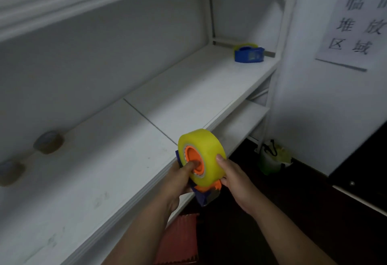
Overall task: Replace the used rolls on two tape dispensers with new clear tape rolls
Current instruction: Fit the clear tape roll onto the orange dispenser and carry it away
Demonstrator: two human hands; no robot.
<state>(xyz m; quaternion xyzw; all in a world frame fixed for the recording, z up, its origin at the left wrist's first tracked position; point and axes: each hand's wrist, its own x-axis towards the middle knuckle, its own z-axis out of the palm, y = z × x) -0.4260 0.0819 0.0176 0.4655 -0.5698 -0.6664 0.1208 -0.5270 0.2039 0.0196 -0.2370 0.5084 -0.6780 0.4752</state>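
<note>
White shelving [117,160] fills the left and centre of the view, its main board running from the near left to a far right corner against a white wall. At that far end stands a blue tape dispenser [249,53] carrying a yellowish roll, well apart from the hands. Two used rolls [48,142] lie on the shelf at the left, close to the back panel; both are blurred, and the nearer one is partly cut by the picture edge. In front of the shelf edge, both hands hold a second dispenser [206,194], blue with orange parts, loaded with a full yellow-tinted tape roll [206,155] seated on an orange hub [193,160]. The left hand [178,183] grips the dispenser from the left, its thumb pressed into the hub opening. The right hand [234,178] closes around the right side, thumb laid on the roll's outer face and fingers under the dispenser body. A printed paper sign [356,23] hangs on the wall at the right. A green bag [272,160] sits on the dark floor below.
</note>
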